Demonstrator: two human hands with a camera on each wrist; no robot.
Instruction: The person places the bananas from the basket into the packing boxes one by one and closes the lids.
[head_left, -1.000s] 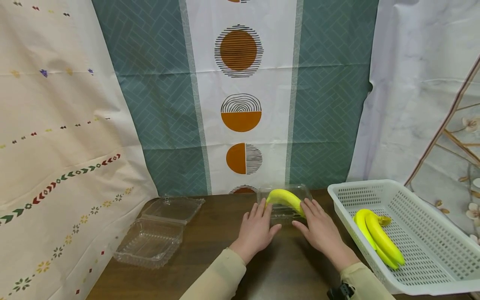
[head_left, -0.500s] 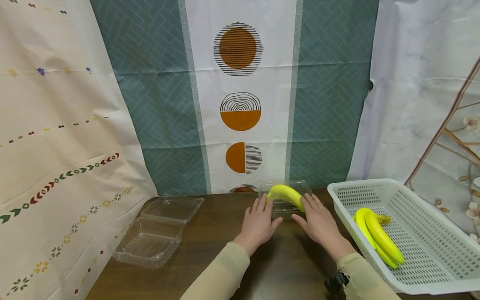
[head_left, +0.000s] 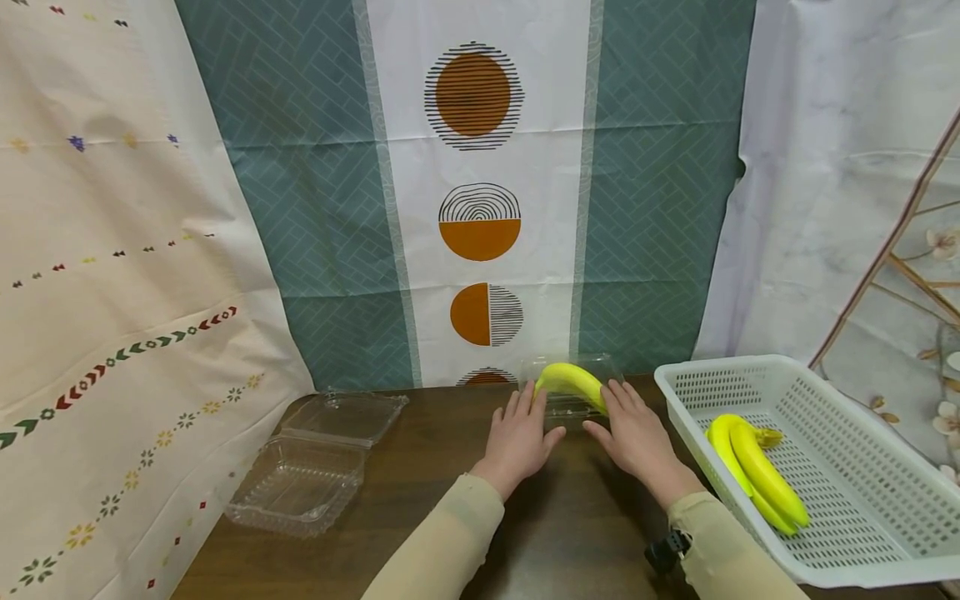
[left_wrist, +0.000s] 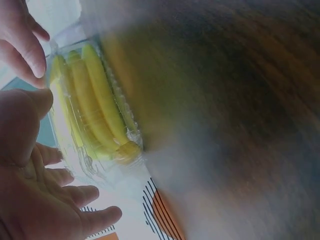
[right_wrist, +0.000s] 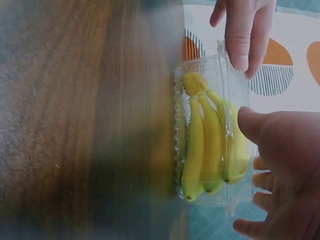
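Observation:
A clear plastic clamshell box (head_left: 564, 412) stands at the back of the table, in front of the wall hanging. Inside lies a bunch of bananas (right_wrist: 212, 137), joined at one stem end; the lid looks closed over it. My left hand (head_left: 517, 442) rests on the near left part of the box with straight, spread fingers. On the near right part lies my right hand (head_left: 637, 437), its fingers straight too. The two thumbs point toward each other along the near side. In the wrist views the fingertips touch the box's edge seam and top.
An open, hinged clear clamshell box (head_left: 300, 483) lies at the left of the table. To the right stands a white perforated basket (head_left: 862, 579) with another bunch of bananas (head_left: 757, 475) in it. Fabric hangings (head_left: 652, 208) enclose the back and sides.
Both hands and the clamshell box with its bananas have moved slightly away, toward the back of the table. The basket and the open box have stayed put.

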